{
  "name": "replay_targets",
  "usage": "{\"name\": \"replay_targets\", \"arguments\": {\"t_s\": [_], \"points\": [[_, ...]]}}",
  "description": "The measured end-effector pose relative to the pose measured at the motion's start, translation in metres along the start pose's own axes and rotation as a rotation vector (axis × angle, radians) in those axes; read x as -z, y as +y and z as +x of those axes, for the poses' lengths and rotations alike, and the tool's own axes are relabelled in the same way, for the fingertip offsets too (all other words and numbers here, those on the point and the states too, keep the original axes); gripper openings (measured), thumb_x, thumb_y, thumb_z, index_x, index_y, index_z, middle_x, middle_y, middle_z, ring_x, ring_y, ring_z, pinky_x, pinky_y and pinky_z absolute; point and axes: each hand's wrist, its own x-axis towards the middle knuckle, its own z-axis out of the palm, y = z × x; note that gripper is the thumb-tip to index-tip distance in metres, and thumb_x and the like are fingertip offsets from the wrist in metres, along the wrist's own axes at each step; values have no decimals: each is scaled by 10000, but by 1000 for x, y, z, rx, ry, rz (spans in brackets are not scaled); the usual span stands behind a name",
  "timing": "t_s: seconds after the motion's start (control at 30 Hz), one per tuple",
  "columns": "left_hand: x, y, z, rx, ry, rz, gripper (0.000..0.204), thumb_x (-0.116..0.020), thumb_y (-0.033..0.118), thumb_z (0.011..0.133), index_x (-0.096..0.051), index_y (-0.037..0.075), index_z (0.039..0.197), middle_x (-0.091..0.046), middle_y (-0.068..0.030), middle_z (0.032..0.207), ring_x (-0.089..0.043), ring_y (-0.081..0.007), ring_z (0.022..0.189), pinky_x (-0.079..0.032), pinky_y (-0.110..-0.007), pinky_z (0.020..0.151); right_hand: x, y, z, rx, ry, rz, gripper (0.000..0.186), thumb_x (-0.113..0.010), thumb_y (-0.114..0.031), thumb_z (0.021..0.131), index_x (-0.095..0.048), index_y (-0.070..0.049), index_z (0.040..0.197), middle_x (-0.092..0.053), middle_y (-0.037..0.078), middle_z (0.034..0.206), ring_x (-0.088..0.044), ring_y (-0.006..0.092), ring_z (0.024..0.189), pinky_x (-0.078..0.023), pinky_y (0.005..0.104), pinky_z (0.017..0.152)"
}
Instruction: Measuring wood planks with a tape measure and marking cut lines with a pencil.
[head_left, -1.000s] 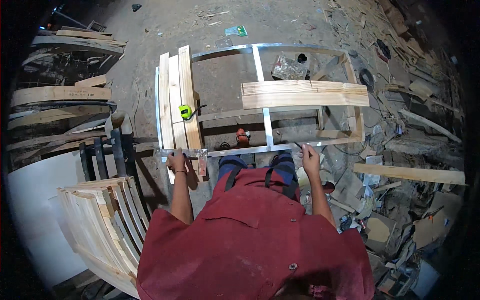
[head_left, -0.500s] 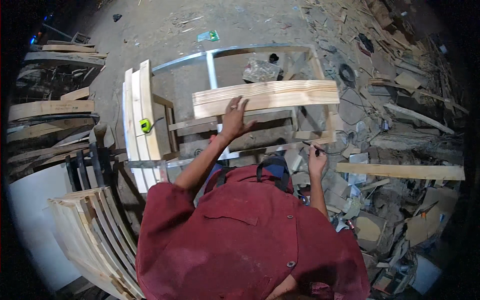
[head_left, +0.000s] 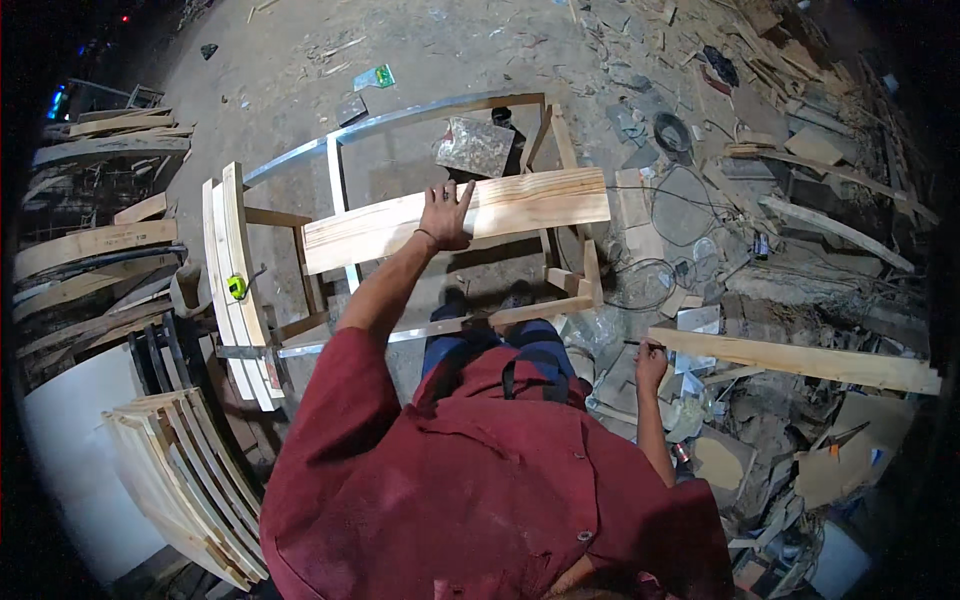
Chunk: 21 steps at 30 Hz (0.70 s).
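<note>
A wide pale wooden plank point(head_left: 545, 200) lies across the middle of a rectangular metal-and-wood frame point(head_left: 335, 165). My left hand point(head_left: 446, 218) rests flat on the plank with its fingers spread. At the right, my right hand point(head_left: 651, 368) is closed around a thin dark pen point(head_left: 634, 342) that points left. That hand is beside the left end of a long timber point(head_left: 800, 358). A yellow-green tape measure point(head_left: 237, 287) sits on narrow boards point(head_left: 235, 200) laid side by side on the frame's left end.
Stacked timber point(head_left: 95, 240) lines the left side, with several wooden panels point(head_left: 185, 470) leaning at the lower left. A rough block point(head_left: 475, 147) sits within the frame's outline. Scrap wood, a black ring point(head_left: 673, 133) and loose cable point(head_left: 640, 290) litter the right.
The view has shifted, so the frame appears further left. The plank has tilted, its left end now lower, with my left hand still on it. My right hand has moved back toward me, to the long timber's end.
</note>
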Motion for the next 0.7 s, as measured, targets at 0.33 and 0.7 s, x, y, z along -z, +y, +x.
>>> {"name": "replay_targets", "arguments": {"t_s": [0.33, 0.7], "points": [[14, -24, 16, -269, -684, -873, 1064, -907, 468, 693, -420, 34, 1532, -579, -172, 1432, -568, -279, 1255, -455, -404, 1066, 55, 177, 29, -40, 71, -506, 220, -640, -178, 968, -671, 38, 945, -705, 157, 829, -663, 299, 720, -512, 440, 681], [21, -81, 59, -55, -160, -937, 449, -624, 434, 990, -670, 170, 1350, -703, -140, 1270, -678, -283, 1112, -511, -383, 986, 6, 107, 8, -235, 17, 45, 70, -656, -82, 959, -611, -53, 914, -589, 37, 687, -553, 142, 534, -435, 301, 445]]}}
